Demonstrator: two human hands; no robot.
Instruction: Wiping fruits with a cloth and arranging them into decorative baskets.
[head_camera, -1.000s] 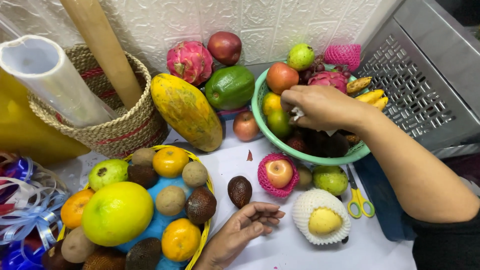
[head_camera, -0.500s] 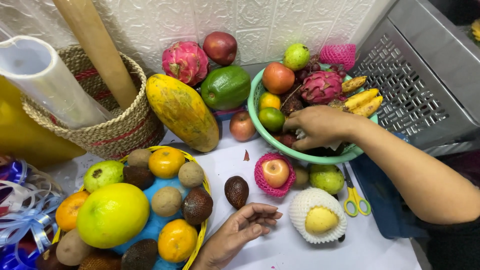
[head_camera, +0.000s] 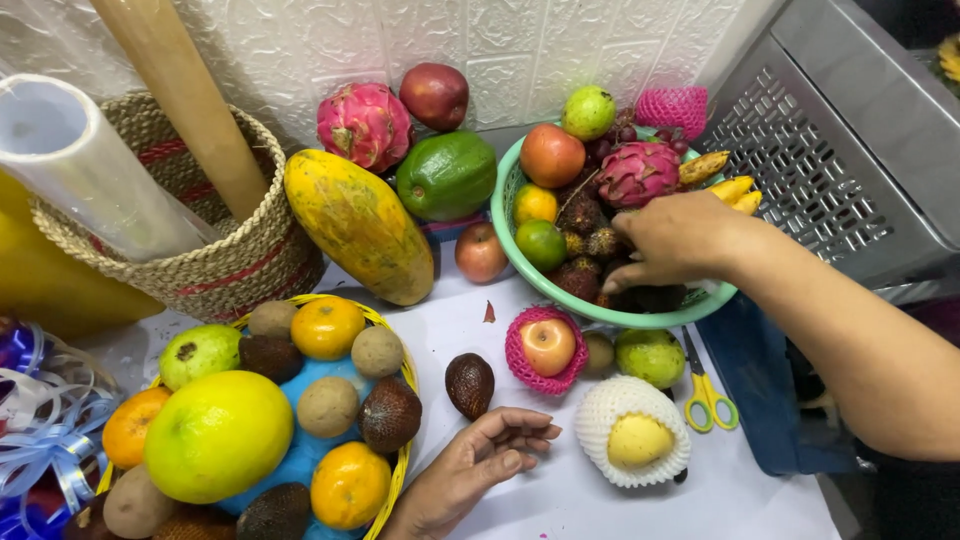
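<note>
My right hand (head_camera: 680, 240) reaches into a green plastic bowl (head_camera: 590, 312) piled with fruit, with its fingers curled down among dark, rough-skinned fruits (head_camera: 580, 280) at the near side. Whether it grips one is hidden. A pink dragon fruit (head_camera: 640, 172) and small yellow bananas (head_camera: 735, 188) lie just beyond it. My left hand (head_camera: 480, 465) rests palm-up on the white table with loosely curled fingers and holds nothing. A brown scaly fruit (head_camera: 469, 384) sits just above its fingertips.
A yellow basket (head_camera: 385, 325) of mixed fruit is at the left. An apple in a pink foam net (head_camera: 545, 347), a yellow fruit in a white net (head_camera: 638, 438) and scissors (head_camera: 706, 395) lie near the bowl. A papaya (head_camera: 358, 225), a woven basket (head_camera: 230, 260) and a metal crate (head_camera: 830, 170) stand behind.
My right hand has dropped from above the bowl's middle down to the near right side, among the dark fruits. My left hand has stayed in place.
</note>
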